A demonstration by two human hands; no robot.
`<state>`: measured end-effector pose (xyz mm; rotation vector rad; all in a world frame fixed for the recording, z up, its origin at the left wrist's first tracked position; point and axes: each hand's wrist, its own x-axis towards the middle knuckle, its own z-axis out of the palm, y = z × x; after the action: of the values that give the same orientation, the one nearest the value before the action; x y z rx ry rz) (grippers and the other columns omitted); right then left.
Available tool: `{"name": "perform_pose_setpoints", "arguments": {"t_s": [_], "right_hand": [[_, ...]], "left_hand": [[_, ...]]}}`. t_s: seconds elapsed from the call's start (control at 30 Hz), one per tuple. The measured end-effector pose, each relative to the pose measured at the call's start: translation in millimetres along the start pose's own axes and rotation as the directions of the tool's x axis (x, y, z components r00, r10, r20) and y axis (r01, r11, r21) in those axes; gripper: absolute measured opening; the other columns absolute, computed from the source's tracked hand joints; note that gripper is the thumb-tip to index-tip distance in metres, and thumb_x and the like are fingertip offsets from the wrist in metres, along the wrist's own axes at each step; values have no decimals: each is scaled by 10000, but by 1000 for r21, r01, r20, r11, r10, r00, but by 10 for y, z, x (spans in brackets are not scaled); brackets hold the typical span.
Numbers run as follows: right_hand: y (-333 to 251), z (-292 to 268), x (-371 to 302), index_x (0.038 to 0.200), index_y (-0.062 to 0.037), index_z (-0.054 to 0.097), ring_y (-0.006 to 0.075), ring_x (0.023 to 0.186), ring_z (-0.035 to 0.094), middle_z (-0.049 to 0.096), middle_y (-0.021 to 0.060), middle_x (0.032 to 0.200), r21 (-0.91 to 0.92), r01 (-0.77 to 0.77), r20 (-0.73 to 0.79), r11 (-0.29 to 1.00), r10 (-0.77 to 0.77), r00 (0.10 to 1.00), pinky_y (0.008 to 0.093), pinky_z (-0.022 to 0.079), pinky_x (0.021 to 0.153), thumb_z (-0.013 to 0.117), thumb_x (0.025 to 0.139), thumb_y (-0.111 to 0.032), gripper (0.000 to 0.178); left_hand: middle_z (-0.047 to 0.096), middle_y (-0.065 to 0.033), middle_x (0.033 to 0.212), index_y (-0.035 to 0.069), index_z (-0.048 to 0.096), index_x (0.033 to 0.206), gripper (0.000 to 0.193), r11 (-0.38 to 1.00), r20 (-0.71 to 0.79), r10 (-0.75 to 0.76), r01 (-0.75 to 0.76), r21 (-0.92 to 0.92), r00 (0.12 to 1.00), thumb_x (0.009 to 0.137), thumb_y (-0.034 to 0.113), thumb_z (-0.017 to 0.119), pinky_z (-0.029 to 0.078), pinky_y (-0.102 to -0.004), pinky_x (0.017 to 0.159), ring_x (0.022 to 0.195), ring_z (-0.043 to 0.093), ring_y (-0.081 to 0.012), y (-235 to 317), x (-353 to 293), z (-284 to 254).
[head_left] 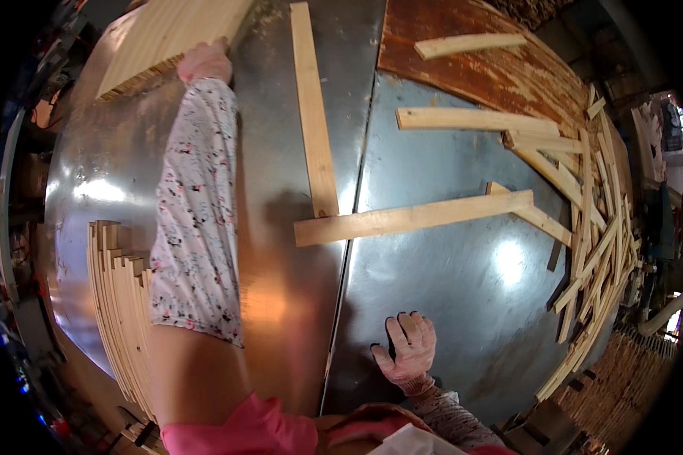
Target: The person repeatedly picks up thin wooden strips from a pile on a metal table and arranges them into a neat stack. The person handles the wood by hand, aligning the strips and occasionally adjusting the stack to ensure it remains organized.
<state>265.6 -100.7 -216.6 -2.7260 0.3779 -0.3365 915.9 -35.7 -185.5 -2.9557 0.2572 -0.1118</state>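
Observation:
At the far left of the metal table lies a tight row of pale wooden strips (155, 42), side by side. My left hand (207, 64), in a pale glove, reaches out to their near right corner, and its fingers curl against the strip ends; the fingertips are partly hidden. My right hand (410, 353), also gloved, is at the near middle, just right of the table seam. Its fingers and thumb are apart and hold nothing. Between the hands, one wooden strip (417, 218) lies crosswise, touching the near end of a lengthwise strip (313, 106).
A loose heap of wooden strips (596, 235) runs along the right edge. At the far right is a worn reddish-brown board (463, 72) with a strip on it. More strips (118, 303) are stacked at the near left, beside my left arm. A seam divides the metal tabletop (425, 280).

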Motion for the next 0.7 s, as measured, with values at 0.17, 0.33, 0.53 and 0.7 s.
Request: {"name": "perform_pose_setpoints", "arguments": {"t_s": [0.17,0.33,0.53,0.7], "right_hand": [[-9,-159,218,1325,-96,661,387,1172,610,639,112,1288,28,-10,58,1000,9,998,548,520,902,816,813,-366,599],[168,-427,1129,1357,-88,635,441,1267,571,647,156,1306,96,-73,151,993,58,987,590,483,1064,765,834,-231,558],[1030,-851,2293,1469,-118,593,376,1225,628,690,160,1219,-280,257,421,925,-123,899,517,522,1038,733,918,-271,589],[1387,-1070,1443,1438,-122,631,351,1026,721,744,180,1219,301,-482,540,823,270,797,460,569,931,719,976,-278,495]], "left_hand": [[578,-175,1539,213,524,1596,674,914,-207,237,-290,-282,949,1004,500,664,450,-502,1180,1424,550,-401,185,-487,48],[588,-187,1463,77,556,1514,868,843,-233,287,-360,-400,929,891,665,696,511,-489,1107,1376,571,-369,832,-1799,252],[670,-267,1389,9,576,1492,674,511,152,254,1,-860,955,899,306,694,515,-431,1124,1312,648,-380,585,-1981,-551],[729,-218,1317,-3,596,1511,650,213,165,279,106,-971,946,913,242,660,521,-386,1069,1231,682,-299,-487,-3214,-710]]}}
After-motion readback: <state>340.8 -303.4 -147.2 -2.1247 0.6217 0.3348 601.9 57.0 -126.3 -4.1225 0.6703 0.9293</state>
